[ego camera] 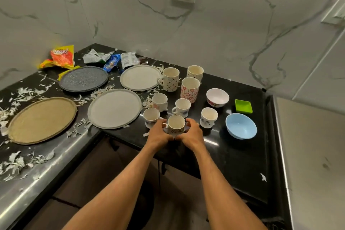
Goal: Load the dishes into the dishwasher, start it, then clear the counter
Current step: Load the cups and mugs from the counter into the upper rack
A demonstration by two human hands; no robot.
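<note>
Head cam: left hand (160,132) and right hand (190,133) are cupped round the small floral cup (176,124) at the black counter's (233,147) front edge — lift it straight up, since neighbouring cups (151,116) stand just beside it.

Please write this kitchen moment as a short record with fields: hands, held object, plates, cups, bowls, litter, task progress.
hands: left hand and right hand both closed around one cup
held object: small cup near the counter's front edge
plates: four, namely tan plate, dark grey plate, two pale plates
cups: eight, counting the held one, all upright
bowls: white bowl, blue bowl, green square dish
litter: snack wrappers at the back, white scraps across the counter
task progress: dishes not yet loaded; dishwasher not in view
</note>
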